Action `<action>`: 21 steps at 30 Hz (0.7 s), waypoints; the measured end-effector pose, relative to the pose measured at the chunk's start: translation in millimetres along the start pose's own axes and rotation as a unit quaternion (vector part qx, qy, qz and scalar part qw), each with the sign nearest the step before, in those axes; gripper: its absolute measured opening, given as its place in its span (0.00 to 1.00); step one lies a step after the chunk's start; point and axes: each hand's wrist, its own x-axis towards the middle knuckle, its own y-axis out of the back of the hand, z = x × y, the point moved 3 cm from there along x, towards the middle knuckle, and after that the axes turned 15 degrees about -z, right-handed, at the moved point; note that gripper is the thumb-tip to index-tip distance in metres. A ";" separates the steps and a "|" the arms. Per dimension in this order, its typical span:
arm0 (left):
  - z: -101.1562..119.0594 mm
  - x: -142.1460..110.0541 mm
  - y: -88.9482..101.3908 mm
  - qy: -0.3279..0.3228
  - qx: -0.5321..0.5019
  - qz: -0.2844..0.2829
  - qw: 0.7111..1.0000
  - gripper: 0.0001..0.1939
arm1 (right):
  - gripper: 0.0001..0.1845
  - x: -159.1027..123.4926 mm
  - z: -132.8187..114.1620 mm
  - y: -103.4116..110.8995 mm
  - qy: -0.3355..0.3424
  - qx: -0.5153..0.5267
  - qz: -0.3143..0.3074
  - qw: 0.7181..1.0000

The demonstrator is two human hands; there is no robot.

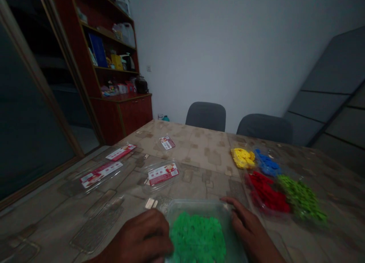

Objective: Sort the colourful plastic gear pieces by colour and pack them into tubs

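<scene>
A clear plastic container (196,204) sits at the front of the table, with a mass of green pieces (198,236) inside. My left hand (144,234) is closed at the container's left edge, its fingers curled and their tips partly hidden. On the other side, my right hand (251,230) grips the right wall, one finger reaching along to the far corner. To the right stand open clear boxes with red pieces (268,192) and light green pieces (303,198). Behind them are yellow pieces (243,158) and blue pieces (266,163), also in clear plastic.
Clear lids with red and white labels lie on the left and middle of the table, one lid (163,174) nearest the container. A smaller labelled lid (167,142) is farther back. Two grey chairs (205,116) stand at the far edge. A wooden cabinet (122,110) is back left.
</scene>
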 end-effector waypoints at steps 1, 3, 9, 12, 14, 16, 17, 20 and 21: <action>-4.2 0.8 1.4 0.067 -0.021 0.021 0.997 0.10 | 0.27 0.6 1.0 0.5 0.001 -0.004 -0.001 1.000; -16.1 3.3 -0.5 0.194 -0.085 0.046 0.976 0.08 | 0.27 1.5 3.3 1.3 0.003 -0.013 -0.001 1.000; -52.5 13.2 -33.5 0.292 -0.365 0.086 0.880 0.14 | 0.24 1.0 2.5 2.9 0.010 -0.010 0.027 1.000; -58.0 13.6 -49.5 0.301 -0.486 0.088 0.816 0.18 | 0.24 3.1 -2.6 2.0 0.005 -0.016 0.032 0.999; -58.2 12.8 -54.1 0.303 -0.532 0.105 0.784 0.21 | 0.24 5.7 -5.5 0.6 0.007 -0.017 0.044 0.999; -57.3 12.4 -54.2 0.298 -0.561 0.129 0.762 0.22 | 0.25 8.8 -6.7 -2.0 0.013 -0.012 0.050 0.999; -56.7 12.5 -53.3 0.298 -0.572 0.137 0.752 0.22 | 0.25 10.2 -6.5 -3.3 0.015 -0.004 0.053 0.998; -54.3 13.7 -49.4 0.316 -0.596 0.145 0.724 0.20 | 0.22 13.1 -4.1 -6.2 0.007 0.035 0.077 0.996; -53.6 14.3 -48.3 0.324 -0.601 0.146 0.716 0.20 | 0.22 13.7 -3.4 -6.7 0.002 0.051 0.087 0.995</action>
